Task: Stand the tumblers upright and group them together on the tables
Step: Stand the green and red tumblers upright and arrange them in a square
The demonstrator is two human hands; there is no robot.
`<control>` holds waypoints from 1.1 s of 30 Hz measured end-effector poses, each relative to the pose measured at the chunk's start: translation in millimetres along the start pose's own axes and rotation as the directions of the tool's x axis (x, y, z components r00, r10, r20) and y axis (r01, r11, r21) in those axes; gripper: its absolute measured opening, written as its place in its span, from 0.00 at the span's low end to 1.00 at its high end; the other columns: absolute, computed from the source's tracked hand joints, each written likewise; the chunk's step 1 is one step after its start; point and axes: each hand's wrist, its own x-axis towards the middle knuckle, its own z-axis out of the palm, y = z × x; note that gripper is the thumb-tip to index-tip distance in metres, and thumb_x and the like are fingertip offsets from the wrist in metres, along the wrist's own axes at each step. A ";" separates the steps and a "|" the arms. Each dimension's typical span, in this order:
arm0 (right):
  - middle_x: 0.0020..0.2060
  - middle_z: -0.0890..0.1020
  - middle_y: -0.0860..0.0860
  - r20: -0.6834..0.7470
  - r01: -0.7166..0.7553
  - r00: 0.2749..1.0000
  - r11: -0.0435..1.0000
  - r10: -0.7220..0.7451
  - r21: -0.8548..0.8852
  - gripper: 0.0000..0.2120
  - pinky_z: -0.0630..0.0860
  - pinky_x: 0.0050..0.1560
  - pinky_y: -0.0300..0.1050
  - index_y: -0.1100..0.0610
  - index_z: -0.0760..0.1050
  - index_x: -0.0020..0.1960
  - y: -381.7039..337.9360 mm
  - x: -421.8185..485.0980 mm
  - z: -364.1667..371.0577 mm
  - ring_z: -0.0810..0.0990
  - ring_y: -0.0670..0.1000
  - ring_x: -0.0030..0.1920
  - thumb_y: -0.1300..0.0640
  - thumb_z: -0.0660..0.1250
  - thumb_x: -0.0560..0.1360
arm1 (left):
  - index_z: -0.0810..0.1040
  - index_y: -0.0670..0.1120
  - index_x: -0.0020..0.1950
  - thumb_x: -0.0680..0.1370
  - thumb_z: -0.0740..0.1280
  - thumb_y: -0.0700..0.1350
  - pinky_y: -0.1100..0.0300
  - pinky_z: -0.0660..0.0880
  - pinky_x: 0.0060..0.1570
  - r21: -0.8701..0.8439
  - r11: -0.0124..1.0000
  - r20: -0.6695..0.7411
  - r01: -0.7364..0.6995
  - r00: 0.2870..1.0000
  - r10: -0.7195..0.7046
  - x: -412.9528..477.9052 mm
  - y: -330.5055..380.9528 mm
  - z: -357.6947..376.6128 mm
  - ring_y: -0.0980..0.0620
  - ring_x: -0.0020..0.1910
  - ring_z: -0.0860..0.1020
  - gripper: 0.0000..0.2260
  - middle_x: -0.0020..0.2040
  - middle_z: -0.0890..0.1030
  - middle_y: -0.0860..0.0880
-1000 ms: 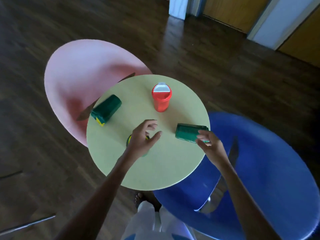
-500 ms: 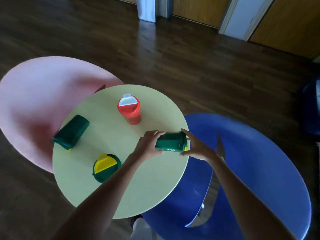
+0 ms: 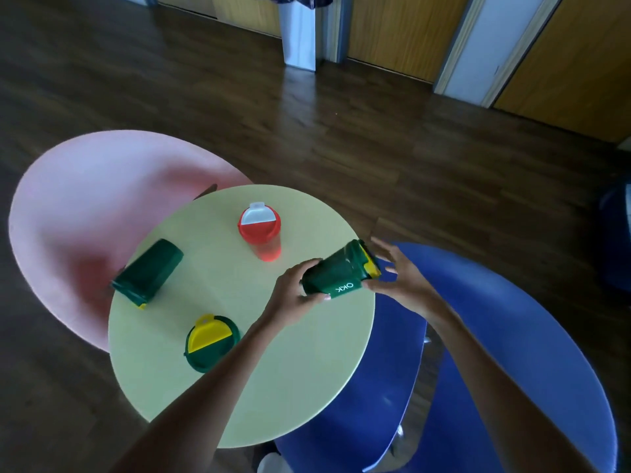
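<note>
A green tumbler with a yellow lid point(image 3: 336, 271) is tilted above the right edge of the round pale green table point(image 3: 273, 370). My left hand point(image 3: 293, 295) grips its base end. My right hand point(image 3: 397, 278) touches its lid end with the thumb, fingers spread. A red tumbler with a white lid point(image 3: 261, 230) stands upright at the back of the table. Another green tumbler point(image 3: 210, 343) stands upright at the front left. A third green tumbler point(image 3: 146, 273) lies on its side at the left edge.
A lower pink round table point(image 3: 85, 199) sits to the left and a blue one point(image 3: 512, 353) to the right, both partly under the green table. Dark wooden floor surrounds them. Doors and a white post point(image 3: 297, 32) stand at the back.
The green tumbler has been lifted from the table and tilted, lid end up toward the right. My right hand's fingers have opened off it. The camera view has shifted.
</note>
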 end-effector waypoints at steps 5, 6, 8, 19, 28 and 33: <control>0.65 0.73 0.47 -0.153 0.083 0.987 0.955 -0.040 0.284 0.34 0.75 0.57 0.36 0.53 0.66 0.69 -34.0 -8.3 8.4 0.73 0.47 0.65 0.54 0.76 0.67 | 0.73 0.55 0.62 0.65 0.76 0.42 0.68 0.75 0.52 -0.285 0.957 -0.067 0.058 0.994 -0.080 -2.8 23.8 3.0 0.62 0.57 0.76 0.27 0.57 0.79 0.57; 0.63 0.76 0.50 -0.141 0.098 0.988 0.943 -0.055 0.319 0.32 0.75 0.60 0.42 0.54 0.69 0.67 -37.1 -10.5 10.8 0.75 0.49 0.64 0.51 0.77 0.66 | 0.73 0.56 0.61 0.65 0.76 0.42 0.67 0.75 0.52 -0.319 0.946 -0.062 0.061 0.994 -0.085 -3.5 25.4 4.3 0.61 0.58 0.76 0.27 0.57 0.79 0.56; 0.60 0.80 0.53 -0.105 0.093 0.993 0.918 -0.057 0.385 0.32 0.74 0.63 0.55 0.56 0.73 0.64 -40.6 -14.9 15.4 0.78 0.54 0.62 0.46 0.77 0.64 | 0.73 0.55 0.62 0.66 0.76 0.42 0.67 0.75 0.51 -0.359 0.931 -0.045 0.073 0.994 -0.095 -6.3 24.2 7.9 0.59 0.58 0.76 0.27 0.57 0.80 0.53; 0.59 0.79 0.49 -0.063 0.002 0.998 0.944 0.020 0.329 0.32 0.77 0.56 0.40 0.49 0.71 0.61 -0.3 -30.5 42.6 0.77 0.48 0.61 0.60 0.80 0.61 | 0.75 0.54 0.60 0.62 0.77 0.53 0.61 0.73 0.56 -0.172 0.970 0.043 0.171 0.985 -0.166 -24.1 -4.8 9.1 0.60 0.60 0.76 0.28 0.58 0.80 0.55; 0.60 0.76 0.45 0.040 -0.096 0.995 0.953 0.088 0.286 0.34 0.71 0.68 0.51 0.45 0.67 0.60 26.4 -29.5 65.3 0.74 0.45 0.64 0.61 0.79 0.60 | 0.72 0.52 0.57 0.66 0.77 0.37 0.72 0.70 0.48 -0.109 0.975 0.040 0.192 0.981 -0.188 -34.7 -19.8 18.5 0.71 0.52 0.76 0.25 0.53 0.80 0.56; 0.61 0.75 0.42 0.054 -0.091 0.995 0.966 0.080 0.243 0.37 0.69 0.69 0.50 0.45 0.66 0.63 34.8 -33.8 70.0 0.72 0.43 0.65 0.55 0.80 0.60 | 0.72 0.49 0.60 0.67 0.77 0.37 0.75 0.72 0.46 -0.117 0.970 0.051 0.214 0.977 -0.209 -40.2 -27.6 22.2 0.67 0.52 0.78 0.25 0.54 0.80 0.53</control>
